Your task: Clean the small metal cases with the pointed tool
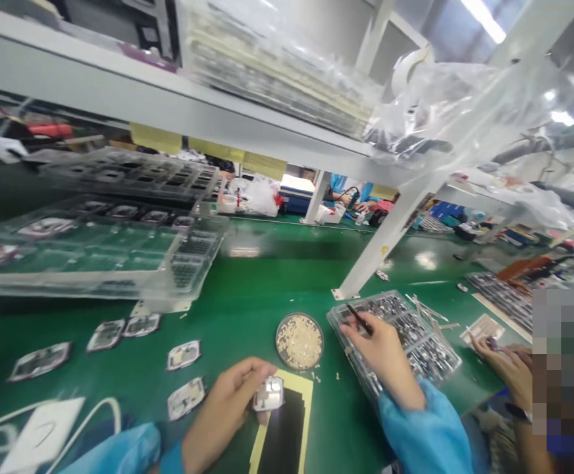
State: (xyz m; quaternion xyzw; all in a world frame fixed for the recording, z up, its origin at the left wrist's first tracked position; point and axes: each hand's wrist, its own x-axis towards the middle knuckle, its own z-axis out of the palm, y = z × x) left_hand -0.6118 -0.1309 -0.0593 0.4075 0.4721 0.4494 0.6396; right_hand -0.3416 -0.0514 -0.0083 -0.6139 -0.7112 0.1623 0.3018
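My left hand (237,395) is closed, pinching a small squarish device housing (269,394) with a silvery inner face between thumb and fingers. Beneath it lies a yellow-edged sheet with black strips (287,428). My right hand (378,345) grips a slim black tool, which looks like tweezers (360,320), over the near left part of a clear compartment box (457,363) full of small metal parts. The tool's tip is too blurred to tell whether it holds a part. Between the hands sits a round dish (299,341) of tiny cream-coloured pieces.
Several similar housings (184,355) lie on the green table (257,263) at left, near a white block with cables (45,434). Clear trays (84,276) stand behind them. A slanted white post (386,243) rises behind the box. At right, a co-worker's hands (507,365) hold something small.
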